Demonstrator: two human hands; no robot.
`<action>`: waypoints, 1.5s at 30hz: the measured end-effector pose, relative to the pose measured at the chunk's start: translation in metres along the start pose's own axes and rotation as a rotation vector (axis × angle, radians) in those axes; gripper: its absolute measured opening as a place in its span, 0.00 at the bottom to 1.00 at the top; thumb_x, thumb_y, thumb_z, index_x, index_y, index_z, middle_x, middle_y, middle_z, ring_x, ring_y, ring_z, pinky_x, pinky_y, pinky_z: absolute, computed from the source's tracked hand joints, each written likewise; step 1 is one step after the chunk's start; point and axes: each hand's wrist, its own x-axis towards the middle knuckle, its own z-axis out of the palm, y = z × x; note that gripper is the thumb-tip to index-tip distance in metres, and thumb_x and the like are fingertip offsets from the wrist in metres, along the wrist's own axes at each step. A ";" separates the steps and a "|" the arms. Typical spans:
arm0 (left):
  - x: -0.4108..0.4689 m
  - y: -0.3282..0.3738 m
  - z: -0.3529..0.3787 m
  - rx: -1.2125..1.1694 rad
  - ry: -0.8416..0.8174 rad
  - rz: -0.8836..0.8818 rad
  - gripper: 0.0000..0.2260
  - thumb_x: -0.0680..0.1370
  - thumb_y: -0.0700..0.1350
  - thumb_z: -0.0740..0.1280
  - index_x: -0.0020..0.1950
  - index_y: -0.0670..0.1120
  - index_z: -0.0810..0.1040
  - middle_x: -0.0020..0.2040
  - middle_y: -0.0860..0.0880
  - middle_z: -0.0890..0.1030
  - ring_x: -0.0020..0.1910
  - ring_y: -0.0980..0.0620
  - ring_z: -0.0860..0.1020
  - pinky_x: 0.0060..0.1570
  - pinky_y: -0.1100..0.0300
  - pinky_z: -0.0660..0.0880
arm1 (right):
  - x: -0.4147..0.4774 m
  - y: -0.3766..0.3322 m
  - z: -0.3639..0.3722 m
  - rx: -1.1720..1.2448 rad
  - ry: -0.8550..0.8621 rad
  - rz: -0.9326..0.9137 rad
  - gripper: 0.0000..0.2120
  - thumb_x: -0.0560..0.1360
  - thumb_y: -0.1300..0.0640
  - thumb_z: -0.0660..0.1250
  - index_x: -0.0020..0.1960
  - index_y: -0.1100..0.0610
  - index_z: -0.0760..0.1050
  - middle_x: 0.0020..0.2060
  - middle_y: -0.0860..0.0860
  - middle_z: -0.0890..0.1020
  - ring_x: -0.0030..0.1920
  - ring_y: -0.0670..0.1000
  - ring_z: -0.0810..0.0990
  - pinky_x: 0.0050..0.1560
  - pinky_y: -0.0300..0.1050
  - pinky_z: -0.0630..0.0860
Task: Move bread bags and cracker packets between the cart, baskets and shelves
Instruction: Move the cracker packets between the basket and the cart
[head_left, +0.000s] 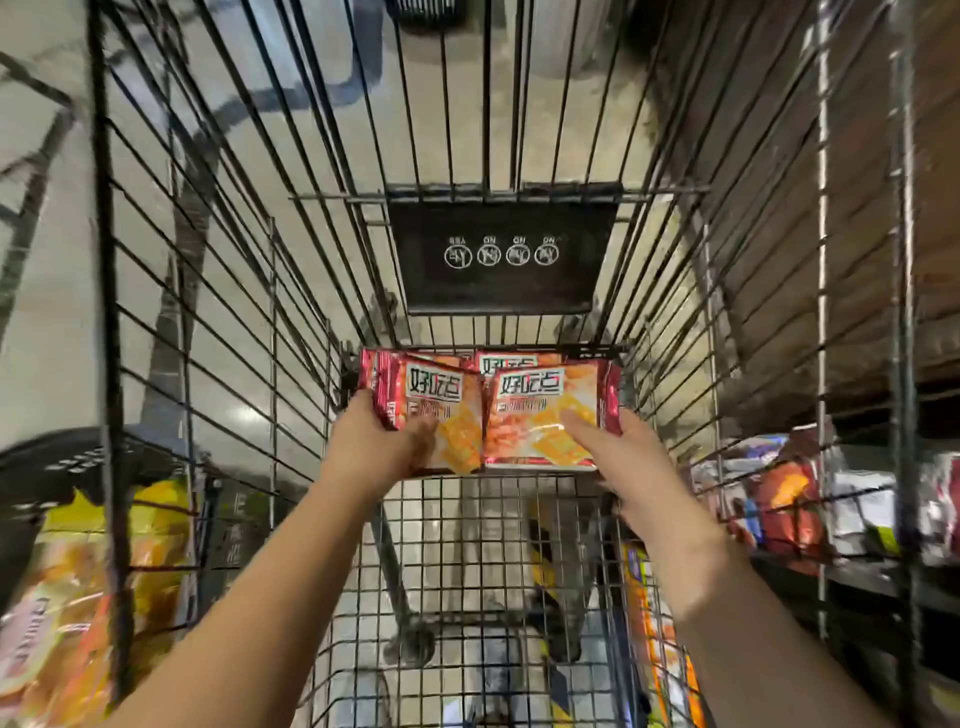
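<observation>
A: Quick, where do we log the task things?
B: We see two red-and-orange glossy cracker packets side by side at the far end of the black wire-mesh shopping cart (467, 545), just above its grid floor, with their inner edges touching. We call them left packet (431, 405) and right packet (540, 415).
A: Hands?
B: The left hand (384, 436) grips the left packet at its near corner, thumb on the printed face and fingers curled beneath. The right hand (618, 452) holds the right packet by its right edge, thumb flat on the face, and the other fingers are hidden behind it.
A: Any more packets?
B: We note a third packet (506, 362) of the same print peeking out behind the pair. We cannot tell if the packets rest on the grid or are lifted.
A: And the rest?
B: A black rectangular plastic flap (501, 291) with four white round icons hangs on the cart's end wall above the packets. Outside the cart on the left, a black plastic basket (78, 457) holds yellow-and-orange bread bags (104, 545). On the right, a dark shelf (857, 577) carries mixed packets (789, 499), which are blurred. Under it all is the grey glossy floor (52, 312).
</observation>
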 end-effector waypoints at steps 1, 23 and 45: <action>-0.011 0.006 -0.005 -0.007 0.000 0.018 0.13 0.77 0.47 0.75 0.58 0.48 0.77 0.49 0.48 0.86 0.48 0.47 0.85 0.54 0.44 0.83 | -0.010 0.000 -0.002 0.009 0.014 -0.002 0.25 0.71 0.38 0.77 0.63 0.47 0.77 0.63 0.47 0.82 0.64 0.52 0.79 0.67 0.55 0.73; -0.332 0.041 -0.259 -0.349 -0.123 0.425 0.19 0.78 0.62 0.69 0.61 0.51 0.82 0.54 0.51 0.88 0.55 0.50 0.86 0.66 0.44 0.75 | -0.395 -0.085 -0.013 0.233 0.076 -0.287 0.17 0.77 0.47 0.72 0.63 0.52 0.81 0.55 0.48 0.87 0.56 0.50 0.85 0.68 0.61 0.75; -0.523 -0.213 -0.349 -0.838 0.403 0.071 0.13 0.83 0.46 0.65 0.65 0.47 0.80 0.57 0.47 0.87 0.55 0.48 0.86 0.51 0.57 0.82 | -0.477 -0.049 0.172 -0.098 -0.523 -0.378 0.07 0.79 0.54 0.70 0.54 0.55 0.83 0.45 0.45 0.89 0.42 0.43 0.87 0.54 0.50 0.76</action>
